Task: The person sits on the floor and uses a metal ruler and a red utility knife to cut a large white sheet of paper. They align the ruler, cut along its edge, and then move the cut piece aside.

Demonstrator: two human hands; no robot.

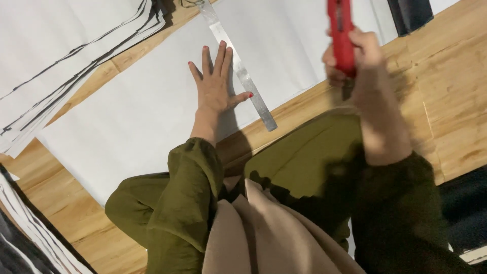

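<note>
We press our left hand (215,83) flat, fingers spread, on the ruler (238,66) and paper (142,111); our right hand (352,56) grips a red knife (341,30).

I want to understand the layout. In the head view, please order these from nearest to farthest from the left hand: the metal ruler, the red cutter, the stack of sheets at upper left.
1. Metal ruler: touching the left hand, along its right side.
2. Red cutter: to the right, gripped by the right hand.
3. Stack of sheets: far upper left, on the wooden surface.
</note>
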